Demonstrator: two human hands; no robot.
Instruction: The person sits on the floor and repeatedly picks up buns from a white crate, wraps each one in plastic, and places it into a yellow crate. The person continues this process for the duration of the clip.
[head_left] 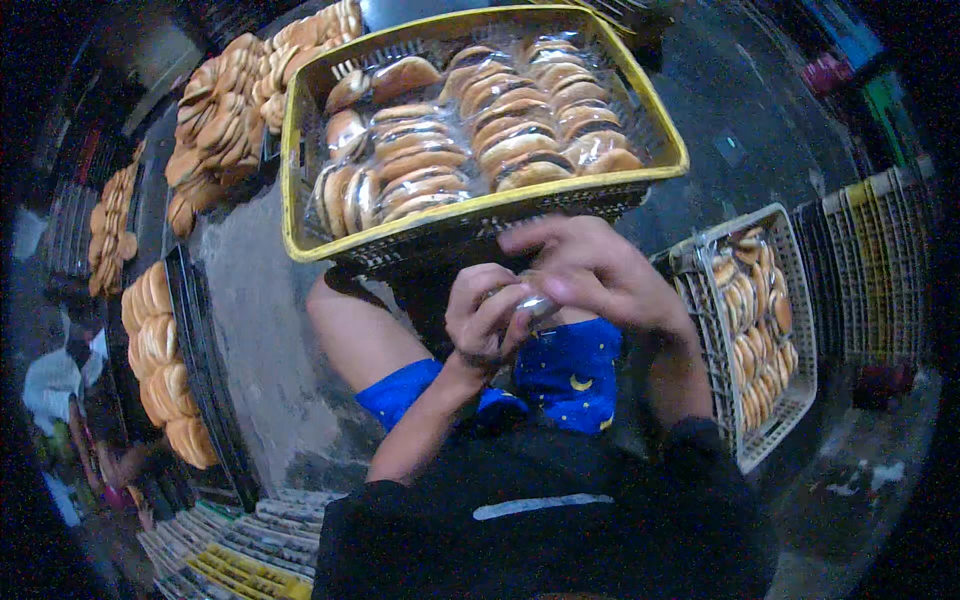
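Above my lap, my left hand (487,312) is closed with its fingers curled around a small shiny silvery thing (537,306), too small to name. My right hand (603,272) reaches in against it from the right, its thumb side at the silvery thing. Motion blurs the right fingers, so their grip cannot be told. Just beyond both hands stands a yellow-rimmed plastic crate (470,212). Inside it lie rows of round, flat browned buns (515,130) in clear plastic bags, several to a bag.
Loose buns (215,110) are piled at the far left, and more buns (160,360) line a dark rack nearer me. To my right, a pale crate (770,430) holds more buns. Stacked crates (875,270) stand beyond it. Another person (75,390) is at the left edge.
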